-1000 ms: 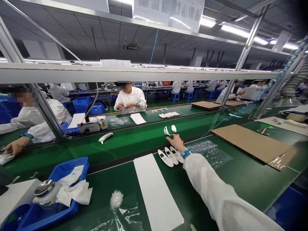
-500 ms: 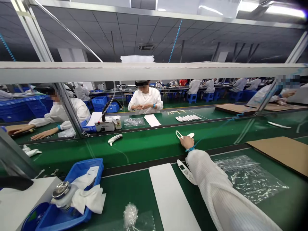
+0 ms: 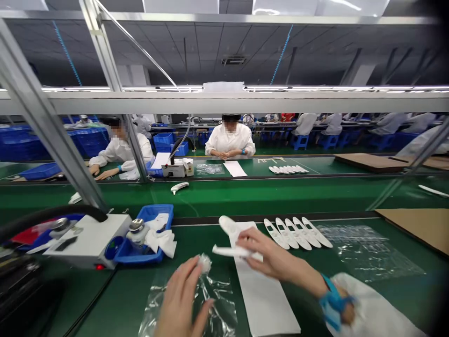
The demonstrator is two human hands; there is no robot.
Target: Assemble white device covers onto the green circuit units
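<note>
My right hand (image 3: 261, 250) is closed around a slim white plastic shell (image 3: 226, 251), which juts out to the left over a white paper strip (image 3: 261, 290). A second white plastic piece (image 3: 228, 224) with a rounded end shows just behind the fingers; whether the same hand holds it I cannot tell. My left hand (image 3: 182, 297) has its fingers apart above a clear plastic bag (image 3: 222, 299). Its fingertips are close to a crumpled ball of clear plastic (image 3: 204, 263). Right of the paper, several white oval shells (image 3: 293, 234) with small windows lie in a slanted row.
A blue tray (image 3: 140, 257) holds a metal-topped bottle (image 3: 136, 232) and white wipes (image 3: 161, 241). Left of it stands a white box (image 3: 87, 243) with a red light. Beyond runs a green belt (image 3: 228, 196) carrying a curved white part (image 3: 179, 187). Co-workers sit opposite.
My right hand has come back from the belt to above the paper, bringing white plastic. My left hand has entered the view. The view has shifted, uncovering the row of shells.
</note>
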